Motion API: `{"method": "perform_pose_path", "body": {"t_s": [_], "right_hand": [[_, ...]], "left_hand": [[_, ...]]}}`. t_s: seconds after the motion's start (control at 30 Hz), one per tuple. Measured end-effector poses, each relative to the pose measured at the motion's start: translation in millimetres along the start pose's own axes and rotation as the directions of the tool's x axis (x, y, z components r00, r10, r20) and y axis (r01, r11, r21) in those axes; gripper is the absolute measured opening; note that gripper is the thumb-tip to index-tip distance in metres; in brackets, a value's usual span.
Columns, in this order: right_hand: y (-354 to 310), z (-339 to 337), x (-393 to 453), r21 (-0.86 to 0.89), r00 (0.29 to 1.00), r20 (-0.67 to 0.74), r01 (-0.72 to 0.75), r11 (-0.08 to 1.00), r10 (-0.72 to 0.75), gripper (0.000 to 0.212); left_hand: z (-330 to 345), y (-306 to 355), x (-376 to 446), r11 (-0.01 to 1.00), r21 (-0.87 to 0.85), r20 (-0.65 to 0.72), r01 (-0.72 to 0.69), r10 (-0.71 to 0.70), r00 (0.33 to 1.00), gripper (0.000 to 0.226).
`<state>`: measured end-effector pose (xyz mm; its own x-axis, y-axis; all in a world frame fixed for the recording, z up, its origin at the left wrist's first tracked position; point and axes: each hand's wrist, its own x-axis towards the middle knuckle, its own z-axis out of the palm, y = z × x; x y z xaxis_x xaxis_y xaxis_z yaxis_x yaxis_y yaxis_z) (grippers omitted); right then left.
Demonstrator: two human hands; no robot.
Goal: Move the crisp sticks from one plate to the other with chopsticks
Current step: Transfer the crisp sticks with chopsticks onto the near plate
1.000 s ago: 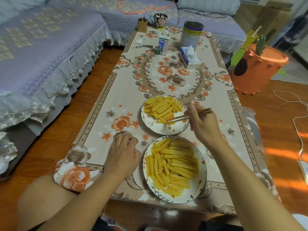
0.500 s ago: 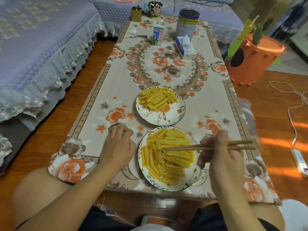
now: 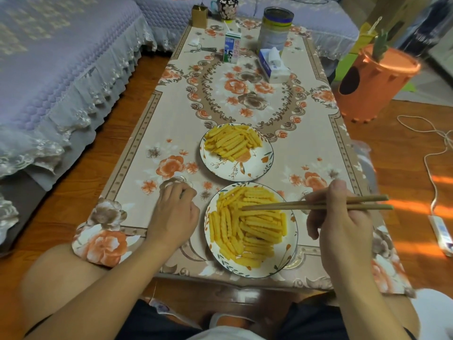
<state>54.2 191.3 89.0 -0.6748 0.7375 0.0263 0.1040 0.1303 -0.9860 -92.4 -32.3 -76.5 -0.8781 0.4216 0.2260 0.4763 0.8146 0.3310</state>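
Observation:
Two floral plates sit on the flowered table. The near plate (image 3: 291, 244) holds a big heap of yellow crisp sticks (image 3: 247, 229). Beyond it, the far plate (image 3: 255, 165) carries a smaller pile of crisp sticks (image 3: 231, 142) on its far half. My right hand (image 3: 340, 217) grips a pair of wooden chopsticks (image 3: 294, 206) lying level, their tips over the upper middle of the near pile. Whether the tips pinch a stick I cannot tell. My left hand (image 3: 175, 212) rests on the tablecloth left of the near plate, fingers loosely curled, holding nothing.
At the table's far end stand a tissue box (image 3: 272, 66), a milk carton (image 3: 231, 49), a tall tin (image 3: 275, 30), a mug (image 3: 226, 7) and keys (image 3: 201, 49). A sofa (image 3: 49, 69) flanks the left. An orange bin (image 3: 372, 82) and a power strip (image 3: 441, 234) lie right.
My right hand has brought the chopsticks back from the far plate to over the near plate and now holds them nearly still there. My left hand has stayed put.

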Motion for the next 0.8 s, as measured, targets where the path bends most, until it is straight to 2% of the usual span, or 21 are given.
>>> {"method": "perform_pose_path", "body": {"t_s": [0.1,0.2,0.37,0.53,0.8], "right_hand": [[-7.6,7.1,15.0,0.09,0.998,-0.038,0.058,0.994,-0.055,0.051],[-7.1,22.9,48.9,0.089,0.993,-0.058,0.105,0.99,-0.1,0.045],[12.4,69.2,102.3,0.014,0.995,-0.081,0.066,0.998,-0.065,0.043],[18.5,104.8,115.1,-0.009,0.997,-0.07,0.037,0.999,-0.038,0.054],[19.9,95.6,117.8,0.048,0.99,-0.138,0.021,0.999,-0.015,0.052]], "left_hand": [[-0.6,0.4,0.1,1.0,0.0,0.001,0.001,-0.001,1.0,0.026],[-0.3,-0.2,1.6,1.0,0.011,0.005,-0.001,0.001,1.0,0.026],[-0.6,-0.7,3.5,1.0,0.029,0.027,0.008,-0.008,1.0,0.031],[-3.2,1.9,4.5,0.999,0.043,0.054,0.023,-0.026,0.998,0.04],[-5.0,1.0,4.6,0.998,0.054,0.082,0.034,-0.038,0.996,0.042]]}}
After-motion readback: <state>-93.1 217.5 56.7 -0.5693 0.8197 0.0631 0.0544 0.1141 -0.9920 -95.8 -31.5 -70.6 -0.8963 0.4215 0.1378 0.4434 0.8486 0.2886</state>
